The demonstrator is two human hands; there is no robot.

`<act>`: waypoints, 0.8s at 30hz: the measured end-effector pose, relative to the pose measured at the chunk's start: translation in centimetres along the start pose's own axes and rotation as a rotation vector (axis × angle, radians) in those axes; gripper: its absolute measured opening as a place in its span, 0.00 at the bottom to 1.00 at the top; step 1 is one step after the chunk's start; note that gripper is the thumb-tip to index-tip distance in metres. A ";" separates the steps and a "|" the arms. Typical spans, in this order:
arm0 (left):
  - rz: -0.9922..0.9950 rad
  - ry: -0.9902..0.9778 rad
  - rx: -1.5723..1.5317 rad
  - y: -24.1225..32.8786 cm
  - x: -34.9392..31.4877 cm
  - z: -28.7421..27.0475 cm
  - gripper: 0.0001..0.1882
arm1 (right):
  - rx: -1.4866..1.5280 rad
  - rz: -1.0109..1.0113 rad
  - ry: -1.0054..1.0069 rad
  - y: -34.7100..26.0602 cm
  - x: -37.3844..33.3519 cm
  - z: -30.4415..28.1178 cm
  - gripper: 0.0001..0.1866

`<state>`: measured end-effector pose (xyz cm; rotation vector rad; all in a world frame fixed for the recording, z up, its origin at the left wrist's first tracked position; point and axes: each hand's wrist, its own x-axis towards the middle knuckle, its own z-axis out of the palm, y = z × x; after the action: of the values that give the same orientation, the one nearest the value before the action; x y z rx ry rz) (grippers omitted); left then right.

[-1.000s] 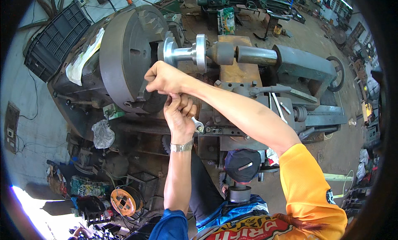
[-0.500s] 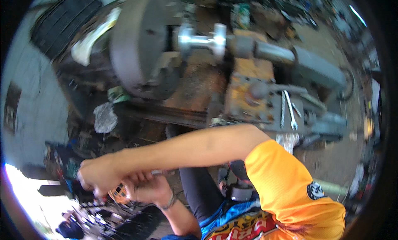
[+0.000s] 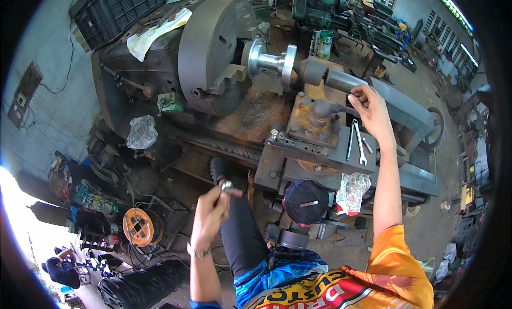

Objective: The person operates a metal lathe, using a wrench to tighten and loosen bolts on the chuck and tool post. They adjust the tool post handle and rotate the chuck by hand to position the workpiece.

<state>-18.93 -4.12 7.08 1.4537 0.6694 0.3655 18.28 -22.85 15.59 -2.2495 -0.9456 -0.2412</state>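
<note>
My left hand (image 3: 209, 217) is closed on a small shiny metal piece with a rounded end (image 3: 228, 187), held low in front of the lathe; its lower part is hidden by the fingers. My right hand (image 3: 372, 113) is raised over the tool post (image 3: 321, 114), by its lever handle (image 3: 345, 109) and the tailstock quill (image 3: 344, 81). Its fingers are loosely bent and apart, with nothing visible in them. A shiny flanged metal workpiece (image 3: 271, 61) sits between the big chuck (image 3: 205, 55) and the tailstock. Beside the tool post lie an open-end wrench (image 3: 358, 141) and thin rods.
A dark cap (image 3: 305, 202) and a crumpled clear bag (image 3: 353, 191) are at the carriage front. Another plastic bag (image 3: 142, 132) hangs below the headstock. An orange reel (image 3: 140, 227) and a black ribbed roll (image 3: 144, 285) stand at lower left, with a person (image 3: 63, 270) beyond.
My hands have come apart. The right has swung from far left to above the tool post; the left has moved right and up, with the shiny metal piece now showing. The view has tilted.
</note>
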 end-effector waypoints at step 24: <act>0.171 -0.810 1.403 13.5 20.9 7.6 0.15 | -0.225 -0.236 0.262 8.4 -3.4 4.4 0.15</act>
<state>4.03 4.10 16.10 2.7280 0.0303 -0.7370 21.29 -26.18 6.54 -2.2298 -1.0826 -0.7626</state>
